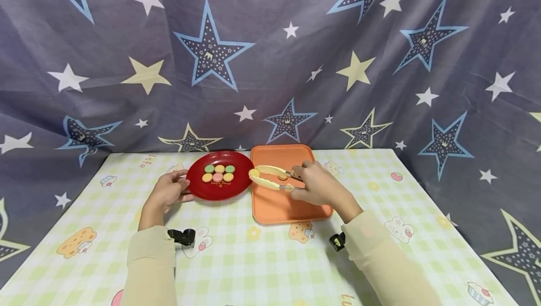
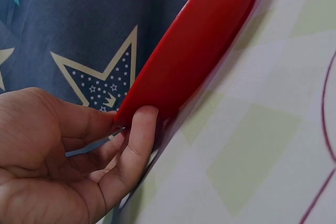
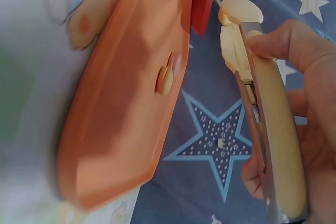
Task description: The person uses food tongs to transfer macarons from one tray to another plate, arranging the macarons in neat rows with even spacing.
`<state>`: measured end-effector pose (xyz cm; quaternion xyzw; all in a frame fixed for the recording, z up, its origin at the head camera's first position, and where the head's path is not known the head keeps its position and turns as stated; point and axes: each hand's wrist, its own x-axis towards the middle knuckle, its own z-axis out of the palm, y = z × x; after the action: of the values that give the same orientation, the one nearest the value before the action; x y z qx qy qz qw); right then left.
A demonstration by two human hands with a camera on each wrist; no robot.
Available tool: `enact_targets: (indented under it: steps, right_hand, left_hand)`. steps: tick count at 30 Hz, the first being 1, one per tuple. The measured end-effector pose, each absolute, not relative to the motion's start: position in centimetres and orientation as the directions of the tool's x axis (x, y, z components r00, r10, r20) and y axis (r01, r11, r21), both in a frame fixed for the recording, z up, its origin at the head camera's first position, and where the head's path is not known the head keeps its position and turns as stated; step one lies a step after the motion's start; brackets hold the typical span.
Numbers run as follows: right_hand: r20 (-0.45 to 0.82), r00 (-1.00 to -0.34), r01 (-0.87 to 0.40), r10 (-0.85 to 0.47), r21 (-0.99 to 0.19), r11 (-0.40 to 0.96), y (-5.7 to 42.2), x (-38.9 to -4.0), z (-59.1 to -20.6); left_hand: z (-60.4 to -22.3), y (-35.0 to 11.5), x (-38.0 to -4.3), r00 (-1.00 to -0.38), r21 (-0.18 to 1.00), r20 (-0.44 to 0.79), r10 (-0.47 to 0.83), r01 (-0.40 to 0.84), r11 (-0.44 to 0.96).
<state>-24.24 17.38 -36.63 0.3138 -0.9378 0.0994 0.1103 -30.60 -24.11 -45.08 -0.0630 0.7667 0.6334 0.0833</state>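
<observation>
My left hand (image 1: 168, 192) pinches the left rim of a red plate (image 1: 241, 186), thumb at the edge and fingers beneath, as the left wrist view shows. Several green, yellow and pink macarons (image 1: 217, 177) lie in two rows on that plate. In my right hand (image 1: 314, 184) are cream-coloured tongs (image 1: 271, 170), gripped by the handles above an orange tray (image 1: 270, 209). Between the tong tips, near the plate's right rim, is a yellow macaron (image 1: 254, 173). On the tray another macaron (image 3: 165, 80) shows in the right wrist view, with a pinkish one partly visible beside it.
The plate and tray stand side by side at the back of the table, under a green checked cloth (image 1: 236, 268) with cartoon prints. A dark star-patterned curtain (image 1: 262, 52) hangs directly behind. Small black devices (image 1: 182, 237) sit at both wrists.
</observation>
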Motion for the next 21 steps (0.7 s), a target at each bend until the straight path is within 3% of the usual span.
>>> enact_targets:
  steps: [21]
  right_hand:
    - [0.112,-0.806,-0.588,-0.581,-0.048,0.807,10.5,-25.7,-36.3]
  left_hand:
    - [-44.9,-24.0,-30.5,-0.978,0.962,-0.21,0.009,-0.206,0.179]
